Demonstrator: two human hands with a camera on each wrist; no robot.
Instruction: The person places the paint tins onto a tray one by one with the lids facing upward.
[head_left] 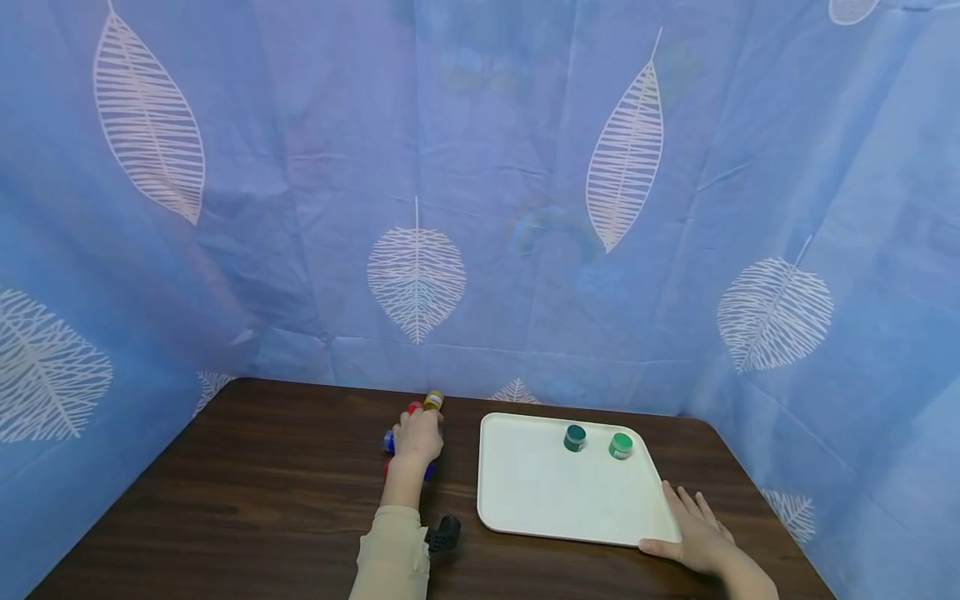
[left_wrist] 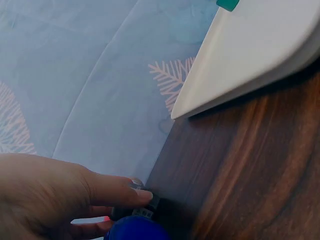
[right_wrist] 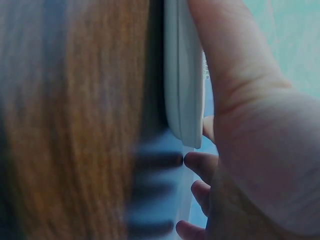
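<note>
In the head view my left hand [head_left: 417,437] reaches down over a cluster of small paint jars left of the white tray [head_left: 555,492]. The left wrist view shows its thumb and fingers pinching a dark paint jar [left_wrist: 142,213] with a pale label. Right beside that jar is a blue jar [left_wrist: 137,229]. Around the hand a yellow jar [head_left: 433,400], a red jar [head_left: 414,407] and another blue jar [head_left: 388,442] peek out; others are partly hidden. My right hand [head_left: 701,533] rests with spread fingers at the tray's near right corner, thumb touching the rim.
A dark green jar [head_left: 574,438] and a lighter green jar [head_left: 621,446] stand on the tray's far part. The brown wooden table [head_left: 225,483] ends at a blue leaf-patterned curtain [head_left: 510,292] behind. A black wrist device [head_left: 444,533] juts from the left sleeve.
</note>
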